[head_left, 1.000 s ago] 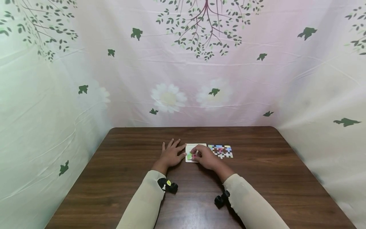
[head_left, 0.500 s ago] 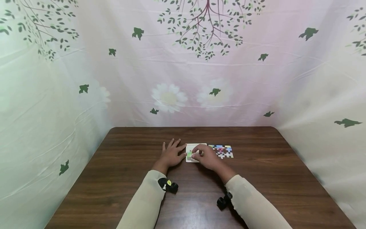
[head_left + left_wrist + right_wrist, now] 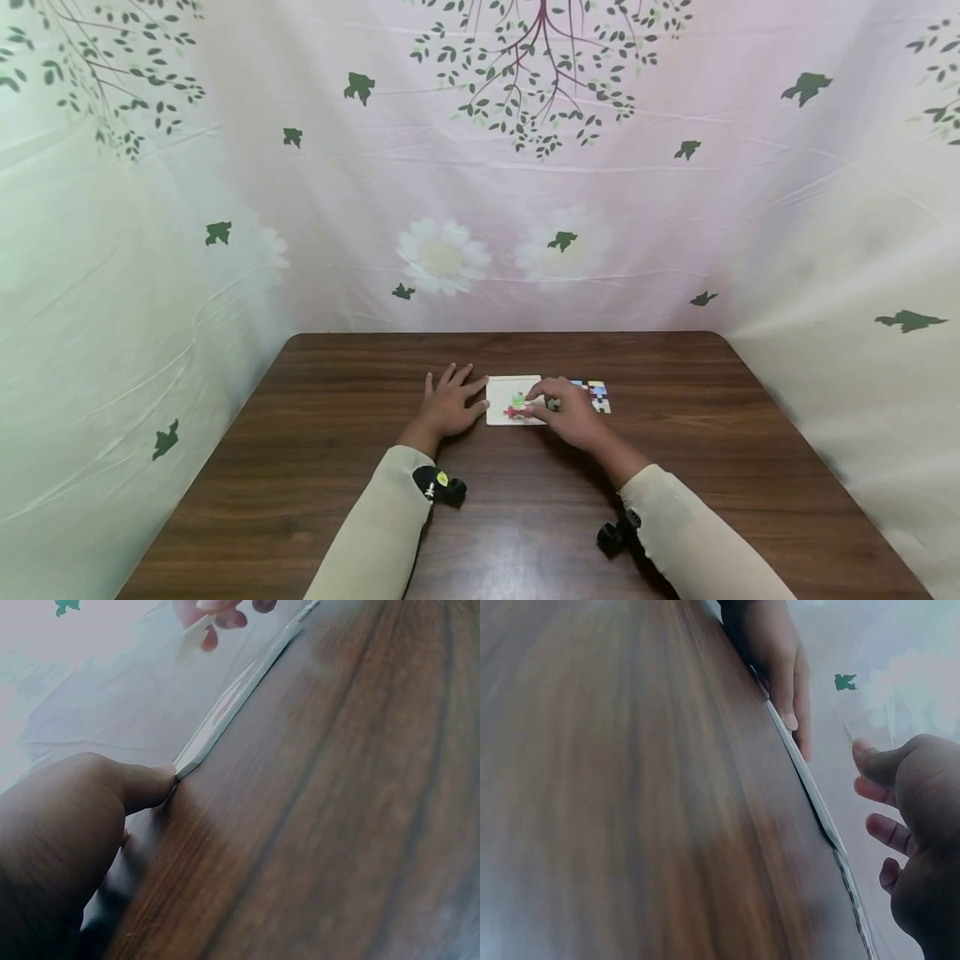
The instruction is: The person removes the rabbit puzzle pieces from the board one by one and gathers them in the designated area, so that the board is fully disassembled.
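Note:
A white puzzle board (image 3: 497, 392) lies flat on the table. My left hand (image 3: 447, 410) rests palm down with fingers spread, and its thumb (image 3: 150, 786) touches the board's left edge. Above the board my right hand (image 3: 573, 414) pinches a green and pink jigsaw piece (image 3: 516, 407) between thumb and fingers. In the left wrist view the held piece (image 3: 193, 637) is raised and tilted, and in the right wrist view it (image 3: 848, 732) shows as a thin edge. Several jigsaw pieces (image 3: 598, 396) lie right of the board, partly hidden behind my right hand.
The brown wooden table (image 3: 360, 517) reaches back to a printed cloth backdrop (image 3: 480, 200) with leaves and flowers. Cloth also hangs at both sides. A small black camera (image 3: 450, 492) sits on my left wrist, and another camera (image 3: 611, 540) on my right.
My right hand has moved rightward over the board with the jigsaw piece, now covering more of the pieces at the right. My left hand stays at the board's left edge.

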Motion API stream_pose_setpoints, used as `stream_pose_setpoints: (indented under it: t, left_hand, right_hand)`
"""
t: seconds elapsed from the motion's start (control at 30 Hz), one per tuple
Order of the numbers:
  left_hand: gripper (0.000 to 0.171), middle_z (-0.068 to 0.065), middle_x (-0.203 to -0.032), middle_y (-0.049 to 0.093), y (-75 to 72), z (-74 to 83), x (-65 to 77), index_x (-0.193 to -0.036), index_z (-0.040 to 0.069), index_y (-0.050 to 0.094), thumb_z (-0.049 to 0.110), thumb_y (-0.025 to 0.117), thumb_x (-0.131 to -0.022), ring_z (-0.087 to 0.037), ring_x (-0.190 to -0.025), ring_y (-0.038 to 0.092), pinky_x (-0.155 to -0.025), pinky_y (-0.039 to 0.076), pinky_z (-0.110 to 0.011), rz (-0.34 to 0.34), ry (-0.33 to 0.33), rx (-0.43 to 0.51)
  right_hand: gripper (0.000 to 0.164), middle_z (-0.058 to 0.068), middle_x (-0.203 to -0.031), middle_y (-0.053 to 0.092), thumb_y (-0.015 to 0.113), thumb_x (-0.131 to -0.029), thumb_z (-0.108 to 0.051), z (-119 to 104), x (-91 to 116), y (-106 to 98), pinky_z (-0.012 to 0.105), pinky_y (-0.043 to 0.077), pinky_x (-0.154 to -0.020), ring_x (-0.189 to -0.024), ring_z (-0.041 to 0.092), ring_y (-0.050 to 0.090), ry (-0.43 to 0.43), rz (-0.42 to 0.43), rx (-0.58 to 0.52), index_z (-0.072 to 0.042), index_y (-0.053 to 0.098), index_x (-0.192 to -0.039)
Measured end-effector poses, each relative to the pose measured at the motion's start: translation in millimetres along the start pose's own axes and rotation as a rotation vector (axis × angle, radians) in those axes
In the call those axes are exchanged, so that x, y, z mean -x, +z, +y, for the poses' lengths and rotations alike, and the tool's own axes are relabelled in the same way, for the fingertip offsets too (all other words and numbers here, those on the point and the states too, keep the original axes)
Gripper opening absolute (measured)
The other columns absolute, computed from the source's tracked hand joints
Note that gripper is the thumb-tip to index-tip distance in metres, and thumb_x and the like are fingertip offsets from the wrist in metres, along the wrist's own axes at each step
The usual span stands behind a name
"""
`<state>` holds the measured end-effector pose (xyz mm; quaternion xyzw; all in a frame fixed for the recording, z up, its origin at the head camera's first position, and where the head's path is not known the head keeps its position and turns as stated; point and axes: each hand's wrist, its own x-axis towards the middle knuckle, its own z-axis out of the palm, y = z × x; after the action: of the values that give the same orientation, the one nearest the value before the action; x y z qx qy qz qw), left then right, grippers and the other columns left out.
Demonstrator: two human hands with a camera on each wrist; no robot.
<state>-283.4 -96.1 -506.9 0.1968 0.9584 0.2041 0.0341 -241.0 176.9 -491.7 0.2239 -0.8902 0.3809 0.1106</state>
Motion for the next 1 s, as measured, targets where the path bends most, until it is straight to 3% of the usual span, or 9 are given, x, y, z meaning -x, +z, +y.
stream_pose_setpoints:
  t: [0.2, 0.57, 1.0]
  left_hand:
    - [0.059, -0.008, -0.181, 0.031, -0.4, 0.7, 2.2, -0.166, 0.033, 0.049, 0.054, 0.054, -0.112, -0.04, -0.172, 0.017, -0.133, 0.004, -0.078, 0.016, 0.001, 0.002]
    - [0.061, -0.008, -0.181, 0.031, -0.4, 0.8, 1.5, -0.166, 0.032, 0.049, 0.057, 0.054, -0.111, -0.039, -0.172, 0.017, -0.133, 0.003, -0.077, 0.021, 0.0, 0.011]
    - [0.067, -0.007, -0.182, 0.03, -0.2, 2.4, 3.7, -0.168, 0.032, 0.047, 0.062, 0.055, -0.108, -0.038, -0.172, 0.016, -0.133, 0.003, -0.076, 0.015, -0.005, 0.003]
  right_hand:
    - [0.008, 0.001, -0.111, 0.082, 0.087, -0.095, -0.018, 8, 6, -7, 0.047, 0.055, -0.091, -0.105, 0.028, 0.07, 0.004, 0.025, -0.002, -0.019, 0.083, -0.102]
    - [0.013, 0.005, -0.103, 0.083, 0.091, -0.088, -0.008, 21, 17, -20, 0.041, 0.055, -0.084, -0.096, 0.028, 0.07, -0.035, 0.12, 0.016, -0.01, 0.084, -0.098]
    - [0.013, 0.004, -0.106, 0.083, 0.092, -0.088, -0.01, 33, 32, -40, 0.048, 0.057, -0.089, -0.103, 0.027, 0.07, 0.046, 0.125, 0.056, -0.014, 0.085, -0.099]
